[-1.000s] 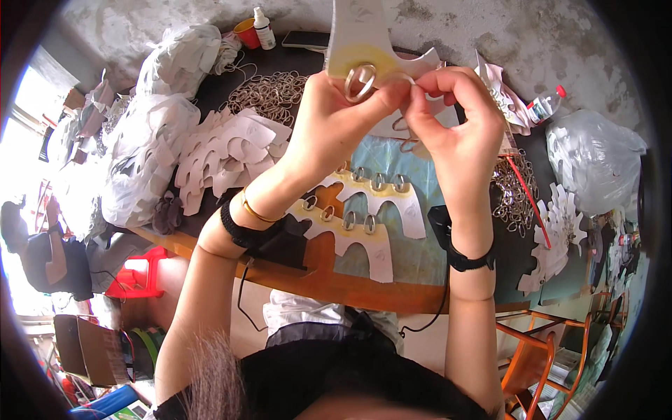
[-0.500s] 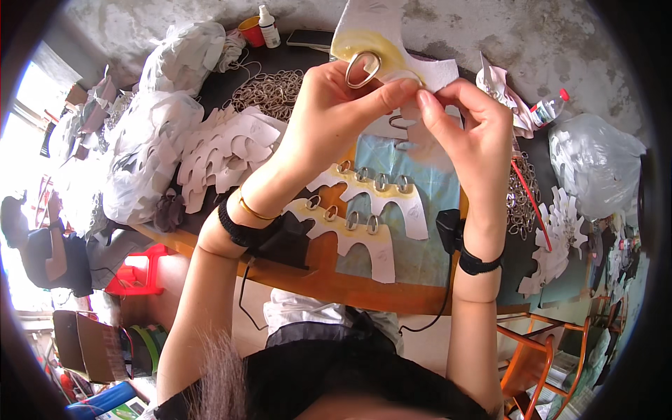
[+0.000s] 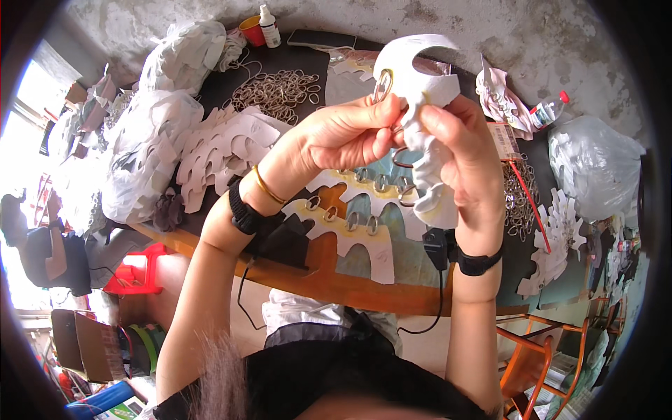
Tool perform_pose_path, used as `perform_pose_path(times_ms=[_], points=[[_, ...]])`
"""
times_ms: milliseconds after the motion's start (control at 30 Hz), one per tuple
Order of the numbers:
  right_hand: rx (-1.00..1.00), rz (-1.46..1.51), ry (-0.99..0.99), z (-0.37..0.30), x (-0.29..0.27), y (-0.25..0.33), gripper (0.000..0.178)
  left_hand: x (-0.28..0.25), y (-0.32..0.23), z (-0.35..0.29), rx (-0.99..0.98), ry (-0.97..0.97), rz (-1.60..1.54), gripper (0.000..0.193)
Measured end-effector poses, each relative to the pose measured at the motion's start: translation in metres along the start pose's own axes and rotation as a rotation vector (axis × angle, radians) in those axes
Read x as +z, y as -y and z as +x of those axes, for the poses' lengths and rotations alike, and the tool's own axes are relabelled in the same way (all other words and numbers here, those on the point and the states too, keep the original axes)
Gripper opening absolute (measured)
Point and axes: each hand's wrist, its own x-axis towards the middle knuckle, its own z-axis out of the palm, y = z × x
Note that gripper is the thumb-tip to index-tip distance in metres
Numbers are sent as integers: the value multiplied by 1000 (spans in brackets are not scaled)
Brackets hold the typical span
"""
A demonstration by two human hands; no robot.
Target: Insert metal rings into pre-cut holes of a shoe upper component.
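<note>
A white scalloped piece of sheet material [image 3: 420, 59], with oval metal rings along it, is held up over the table between my hands. My left hand [image 3: 343, 136] is closed in a pinch at its folded edge, just below one upright metal ring [image 3: 383, 84]. My right hand [image 3: 472, 161] grips the piece from the other side, thumb on the front, remaining fingers partly hidden behind. Another ring [image 3: 402, 158] sticks out lower down, beside the folded tabs. Beneath, two similar scalloped pieces [image 3: 381, 255] lie flat on a light blue sheet [image 3: 420, 255], yellowish glue-like stain around their upright rings.
A heap of metal rings [image 3: 276, 94] and stacked white pieces [image 3: 224, 150] lie on the left. More rings [image 3: 518, 203], a red stick [image 3: 532, 203] and scalloped pieces [image 3: 556, 238] are on the right. A white bottle [image 3: 269, 28] and red cup [image 3: 250, 31] stand at the back.
The white piece has come lower and folded, its ringed tabs now hanging by my right palm. My left hand has moved down slightly; my right hand has turned around the piece.
</note>
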Motion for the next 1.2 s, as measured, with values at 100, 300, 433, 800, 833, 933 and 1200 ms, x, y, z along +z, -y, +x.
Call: perform_pose_path(times_ms=[100, 300, 433, 800, 833, 933, 1200], points=[[-90, -98, -96, 4, -7, -1, 20, 17, 3, 4, 213, -210, 217, 17], [-238, -657, -173, 7, -15, 6, 20, 42, 3, -1, 578, -547, 919, 19], [-277, -471, -102, 5, -14, 12, 22, 42, 1, -4, 537, -492, 893, 15], [-411, -618, -162, 4, 1, 5, 21, 47, 5, -7, 615, -528, 981, 15], [-430, -649, -187, 5, 1, 3, 22, 46, 4, -7, 614, -526, 979, 16], [-450, -666, -245, 4, 0, 2, 23, 47, 2, -5, 603, -505, 1025, 16], [-95, 39, -80, 10, -6, -12, 22, 37, -4, -8, 426, -267, 751, 17]])
